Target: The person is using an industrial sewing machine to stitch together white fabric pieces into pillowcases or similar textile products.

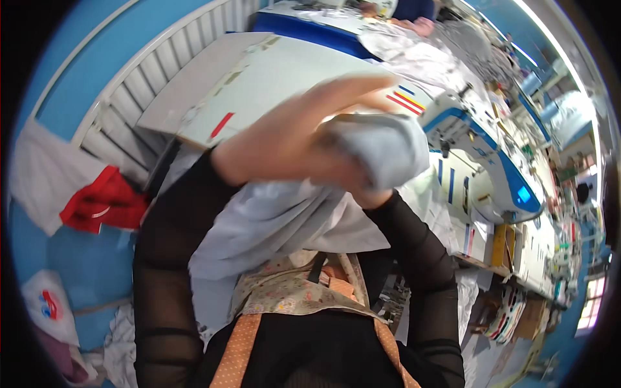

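Observation:
Both hands are raised close to the camera and blurred by motion. My left hand (291, 139) reaches across from the left in a black sleeve, its fingers laid over a bunched fold of pale grey-blue cloth (388, 147). My right hand (359, 184) comes up from the lower right. It is mostly hidden under the same cloth and grips it from below. The rest of the cloth hangs down over my chest and patterned apron (291, 291).
Behind the hands are a white table (278, 71) and a white and blue sewing machine (498, 174). A white slatted panel (142, 84) stands at the left, with red cloth (103, 202) and white cloth (35, 171) beside it. Another person's arm (417, 24) shows far off at the top.

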Motion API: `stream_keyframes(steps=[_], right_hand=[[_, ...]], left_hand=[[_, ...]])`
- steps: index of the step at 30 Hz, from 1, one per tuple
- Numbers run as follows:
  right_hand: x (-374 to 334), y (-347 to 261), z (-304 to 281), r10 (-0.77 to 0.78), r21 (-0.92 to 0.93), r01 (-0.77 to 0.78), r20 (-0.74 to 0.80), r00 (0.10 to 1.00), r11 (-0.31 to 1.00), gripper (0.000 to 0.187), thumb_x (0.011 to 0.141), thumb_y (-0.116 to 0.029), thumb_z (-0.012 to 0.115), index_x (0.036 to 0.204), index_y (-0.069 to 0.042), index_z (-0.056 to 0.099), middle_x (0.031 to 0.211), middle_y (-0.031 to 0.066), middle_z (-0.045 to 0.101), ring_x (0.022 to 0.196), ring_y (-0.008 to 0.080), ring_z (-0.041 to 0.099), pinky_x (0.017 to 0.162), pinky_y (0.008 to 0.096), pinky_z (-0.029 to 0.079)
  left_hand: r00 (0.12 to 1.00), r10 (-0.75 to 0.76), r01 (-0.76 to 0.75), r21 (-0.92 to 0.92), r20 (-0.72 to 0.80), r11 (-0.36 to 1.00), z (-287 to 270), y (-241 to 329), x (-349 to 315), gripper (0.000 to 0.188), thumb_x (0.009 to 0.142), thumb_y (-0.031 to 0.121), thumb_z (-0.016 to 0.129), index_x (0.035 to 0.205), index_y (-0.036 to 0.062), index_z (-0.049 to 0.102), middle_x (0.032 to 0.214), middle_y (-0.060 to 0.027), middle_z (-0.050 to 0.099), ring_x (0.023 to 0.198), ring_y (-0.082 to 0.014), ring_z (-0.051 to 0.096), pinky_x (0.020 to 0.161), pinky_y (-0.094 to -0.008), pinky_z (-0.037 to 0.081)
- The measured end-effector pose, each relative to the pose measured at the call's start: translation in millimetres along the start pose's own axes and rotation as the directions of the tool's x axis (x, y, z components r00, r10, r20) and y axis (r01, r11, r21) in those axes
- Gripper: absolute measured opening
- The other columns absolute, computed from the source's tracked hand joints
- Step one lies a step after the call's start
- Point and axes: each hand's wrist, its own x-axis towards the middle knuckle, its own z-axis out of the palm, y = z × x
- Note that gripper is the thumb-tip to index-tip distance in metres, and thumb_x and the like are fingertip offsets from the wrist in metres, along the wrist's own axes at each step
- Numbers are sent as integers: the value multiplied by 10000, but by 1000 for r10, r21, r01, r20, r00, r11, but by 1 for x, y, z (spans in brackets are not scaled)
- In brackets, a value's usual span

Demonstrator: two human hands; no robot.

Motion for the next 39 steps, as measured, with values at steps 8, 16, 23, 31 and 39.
stream_keyframes(steps=[8, 16, 23, 31, 39], right_hand=[[-75, 18, 52, 600, 962, -272, 218, 770, 0, 455, 961, -108, 526, 1392, -36, 397, 1333, 108, 490, 1209, 169, 488, 1041, 306, 405], [46, 55, -45, 478, 855, -184, -82, 874, 484, 419, 856, 54, 596, 1256, -19, 498, 1357, 120, 467, 1139, 231, 548, 937, 381, 511], [-104, 55, -103, 693, 68, -691, -134, 708, 720, 158, 824, -36, 687, 982, -36, 684, 1242, 142, 582, 1024, 209, 614, 821, 303, 527], [-173, 114, -142, 816, 140, -807, -183, 549, 574, 161, 798, -36, 694, 958, -28, 710, 1055, 89, 646, 945, 148, 644, 760, 261, 503], [-153, 145, -140, 853, 80, -849, -53, 519, 522, 219, 786, -41, 657, 999, -34, 708, 607, -25, 484, 562, 46, 431, 538, 224, 356]], left_hand=[[398, -895, 917, -95, 201, 387, 147, -40, -247, 791, 621, 388, 853, 1219, -45, 570, 1172, -201, 641, 1103, -302, 614, 916, -413, 474], [821, -467, 500, 807, -328, 313, -128, -91, -199, 502, 884, 156, 587, 1301, -72, 423, 1187, -238, 550, 1064, -383, 569, 958, -444, 431], [658, -388, 449, -77, -646, 890, -192, -246, 149, 602, 971, 387, 384, 1445, 37, 258, 1390, -175, 421, 1244, -332, 451, 1067, -401, 358], [868, -453, 242, 626, 201, 741, 118, -192, 101, 553, 819, 287, 706, 1318, 129, 527, 1293, -241, 506, 1206, -379, 477, 1030, -439, 371], [912, -406, 292, 786, -58, 545, 142, -265, 26, 279, 880, 165, 513, 1138, 140, 618, 775, -125, 652, 648, -348, 636, 554, -452, 509]])
